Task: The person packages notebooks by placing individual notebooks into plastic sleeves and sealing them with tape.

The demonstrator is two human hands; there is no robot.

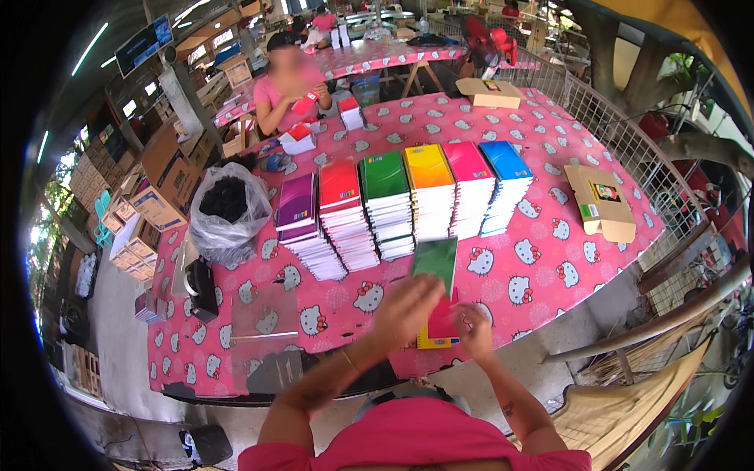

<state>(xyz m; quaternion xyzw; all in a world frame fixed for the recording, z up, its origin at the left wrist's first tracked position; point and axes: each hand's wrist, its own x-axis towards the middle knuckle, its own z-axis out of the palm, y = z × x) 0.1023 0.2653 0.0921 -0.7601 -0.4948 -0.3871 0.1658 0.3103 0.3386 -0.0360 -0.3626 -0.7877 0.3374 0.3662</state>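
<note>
Left hand is being laid over the near end of a green notebook; whether that notebook is being gripped cannot be made out. Beside it, the right hand is being held with its fingers curled at the right edge of a pink notebook, and its hold is likewise unclear. Below the pink notebook, a yellow notebook is being partly covered, near the front edge of the worktop. Beyond the hands, a row is being formed by a purple stack, a red stack, a green stack, a yellow stack, a pink stack and a blue stack. To their left, dark material is being contained by a clear plastic bag. Across the worktop, a red item is being held by another person.
</note>
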